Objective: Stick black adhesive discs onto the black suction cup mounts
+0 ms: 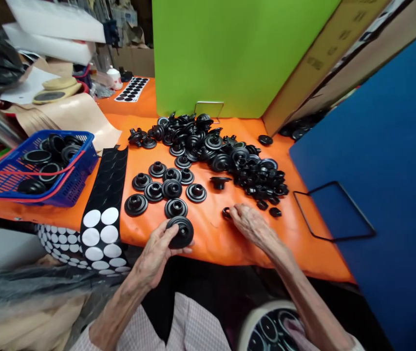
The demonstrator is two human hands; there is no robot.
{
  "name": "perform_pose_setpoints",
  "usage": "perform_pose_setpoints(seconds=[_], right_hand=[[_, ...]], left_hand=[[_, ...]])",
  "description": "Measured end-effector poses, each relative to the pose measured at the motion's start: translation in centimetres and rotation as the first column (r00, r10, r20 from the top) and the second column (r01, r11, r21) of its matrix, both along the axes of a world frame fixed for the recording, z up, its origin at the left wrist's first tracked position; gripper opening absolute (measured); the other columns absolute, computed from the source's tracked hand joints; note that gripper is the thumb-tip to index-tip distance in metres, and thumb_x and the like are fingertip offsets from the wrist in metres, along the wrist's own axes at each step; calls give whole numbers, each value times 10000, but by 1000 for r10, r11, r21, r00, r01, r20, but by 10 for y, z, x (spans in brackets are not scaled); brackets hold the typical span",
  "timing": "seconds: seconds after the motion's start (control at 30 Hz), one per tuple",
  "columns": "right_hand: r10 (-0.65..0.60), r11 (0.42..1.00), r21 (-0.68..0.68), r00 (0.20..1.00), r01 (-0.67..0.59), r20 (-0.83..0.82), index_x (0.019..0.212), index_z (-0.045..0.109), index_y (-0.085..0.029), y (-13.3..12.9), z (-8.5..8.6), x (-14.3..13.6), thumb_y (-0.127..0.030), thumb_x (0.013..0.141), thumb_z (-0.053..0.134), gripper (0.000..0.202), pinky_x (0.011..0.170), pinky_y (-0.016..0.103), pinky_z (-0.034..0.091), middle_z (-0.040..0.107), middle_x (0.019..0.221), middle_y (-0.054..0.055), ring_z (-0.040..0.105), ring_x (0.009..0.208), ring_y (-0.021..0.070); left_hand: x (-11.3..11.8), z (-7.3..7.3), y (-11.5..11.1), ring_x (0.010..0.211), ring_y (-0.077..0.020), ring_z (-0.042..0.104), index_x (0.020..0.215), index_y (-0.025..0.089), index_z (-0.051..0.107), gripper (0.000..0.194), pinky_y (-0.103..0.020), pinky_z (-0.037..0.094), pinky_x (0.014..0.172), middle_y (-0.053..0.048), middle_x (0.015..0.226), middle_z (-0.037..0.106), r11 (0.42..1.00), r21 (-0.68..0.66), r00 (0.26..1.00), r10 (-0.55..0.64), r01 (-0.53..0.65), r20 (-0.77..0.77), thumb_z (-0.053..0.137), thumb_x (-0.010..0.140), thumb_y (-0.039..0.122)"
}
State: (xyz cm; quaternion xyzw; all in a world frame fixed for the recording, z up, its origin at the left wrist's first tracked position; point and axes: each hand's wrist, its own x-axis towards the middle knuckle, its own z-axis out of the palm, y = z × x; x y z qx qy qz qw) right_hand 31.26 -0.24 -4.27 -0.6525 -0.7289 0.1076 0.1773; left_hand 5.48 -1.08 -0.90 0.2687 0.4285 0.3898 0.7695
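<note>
My left hand (159, 251) grips a round black stepped disc (181, 233) at the table's front edge, thumb on its upper face. Over the orange tabletop, my right hand (248, 222) pinches a small black ring (226, 213) between thumb and fingertips. Several similar black discs with raised hubs (172, 189) lie in a loose group beyond my left hand. One disc on its own (220, 183) rests hub-down just past my right hand. Farther back is a heap of black discs (193, 139), and right of it a pile of small black rings (262, 180).
A blue basket (71, 187) holding black round parts stands at left. Beside it a black strip with white round stickers (105, 219) hangs over the edge. A green board (230, 53) rises behind, a blue board (383, 161) at right. A white bucket (246, 326) sits below.
</note>
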Motion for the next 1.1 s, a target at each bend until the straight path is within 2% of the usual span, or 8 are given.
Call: perform_pose_setpoints(seconds=[0.1, 0.23, 0.37, 0.5, 0.63, 0.83, 0.97, 1.1], right_hand=[[-43, 999, 29, 997, 42, 58, 852, 595, -215, -1, 1, 0, -188, 892, 367, 233, 644, 358, 455, 594, 871, 127, 571, 860, 267], [-141, 990, 32, 987, 139, 75, 991, 592, -191, -4, 5, -12, -217, 901, 380, 232, 582, 329, 450, 571, 903, 106, 567, 704, 215], [-67, 995, 59, 978, 81, -197, 1075, 573, -190, -23, 21, -48, -281, 921, 448, 218, 663, 317, 502, 577, 859, 56, 591, 698, 178], [66, 986, 168, 899, 8, -432, 1143, 547, -211, -46, 37, -96, -235, 925, 501, 225, 678, 280, 529, 576, 857, 27, 596, 697, 138], [58, 972, 227, 872, 62, -486, 1149, 547, -225, -53, 34, -120, -191, 909, 529, 242, 674, 280, 548, 573, 871, 22, 593, 690, 129], [35, 972, 226, 904, 69, -426, 1213, 552, -229, -55, 24, -125, -207, 927, 495, 293, 664, 294, 565, 568, 935, 56, 611, 718, 146], [-12, 988, 125, 862, 87, -507, 1288, 527, -241, -59, 28, -126, -264, 939, 456, 357, 758, 333, 564, 579, 1016, 76, 631, 846, 166], [-257, 966, -160, 661, 205, -705, 1270, 535, -221, -54, 32, -125, -468, 904, 487, 444, 871, 396, 538, 619, 1116, 92, 626, 980, 205]], left_hand=[[-3, 1, -1, 854, -220, 666, 970, 114, 624, 288, -373, 555, 767, -96, 994, 647, 1000, -2, 1000, -1, 1, 25, 647, 816, 357], [-3, 4, -2, 854, -216, 660, 946, 115, 635, 277, -404, 550, 803, -95, 991, 653, 1000, 13, 999, -7, 6, 42, 657, 803, 351], [-1, 2, -3, 886, -237, 658, 983, 120, 629, 334, -420, 548, 809, -101, 1001, 658, 999, 54, 1000, -4, 3, 5, 684, 773, 374], [2, -2, -4, 972, -236, 626, 1057, 145, 612, 377, -414, 542, 847, -95, 1078, 645, 992, 125, 998, 0, 8, -63, 676, 776, 387], [3, -6, -5, 1065, -230, 583, 1055, 155, 619, 328, -394, 481, 958, -83, 1101, 645, 978, 206, 991, 3, 25, -136, 630, 817, 379], [2, -8, -7, 1099, -222, 574, 1110, 157, 608, 368, -366, 425, 1013, -79, 1117, 649, 954, 285, 976, -36, 97, -214, 593, 852, 418], [0, -3, -7, 1061, -218, 585, 1082, 141, 598, 413, -337, 471, 943, -83, 1098, 648, 956, 279, 983, -38, 89, -181, 710, 765, 379], [-2, 2, -6, 1042, -215, 605, 1148, 136, 559, 483, -338, 514, 888, -101, 1160, 634, 979, 189, 997, -77, 81, -29, 734, 742, 329]])
